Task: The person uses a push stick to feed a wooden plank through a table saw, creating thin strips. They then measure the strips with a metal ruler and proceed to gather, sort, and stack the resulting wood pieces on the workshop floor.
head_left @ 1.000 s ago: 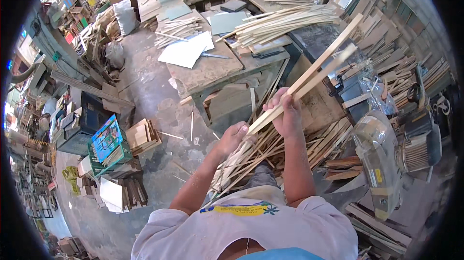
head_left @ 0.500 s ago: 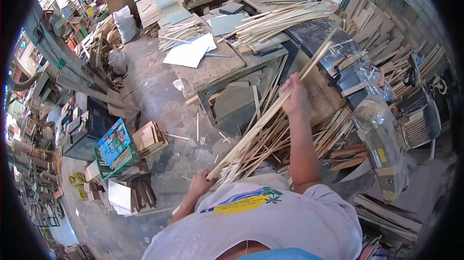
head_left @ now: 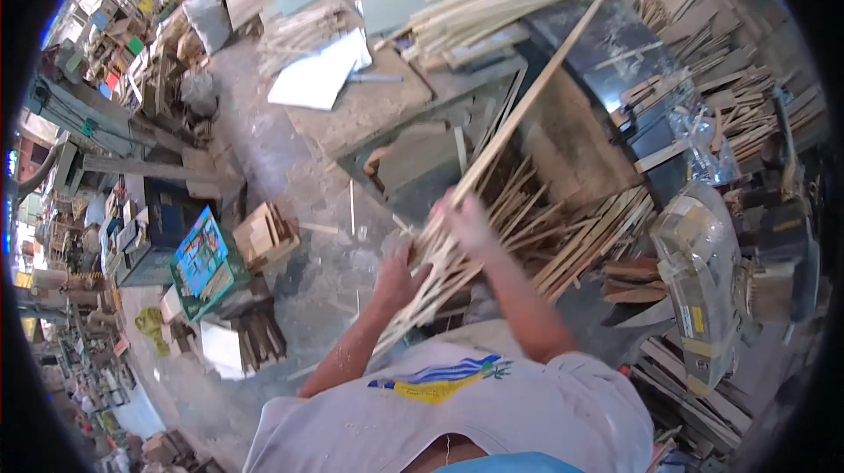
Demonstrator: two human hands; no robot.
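A long pale wooden strip [head_left: 538, 90] slants from my body up to the far right, past the bench corner. My right hand [head_left: 470, 225], blurred by motion, is closed round its lower part. Beside the near end, my left hand [head_left: 400, 280] has its thumb apart from its fingers, next to several loose thin strips [head_left: 444, 280]; nothing shows gripped in it. Below the held strip, a heap of thin wooden offcuts [head_left: 527, 196] lies against a brown board [head_left: 576, 134].
Ahead stands a workbench [head_left: 352, 117] with a white sheet [head_left: 318, 73] and a stack of pale strips [head_left: 492, 11]. A plastic-wrapped machine part [head_left: 694, 280] is at right. On the left floor are a green crate [head_left: 207, 284] and wood blocks [head_left: 264, 236].
My right hand has come down and left, nearer my left hand. My left hand has moved up and its fingers have opened off the strip's near end. The view has shifted slightly.
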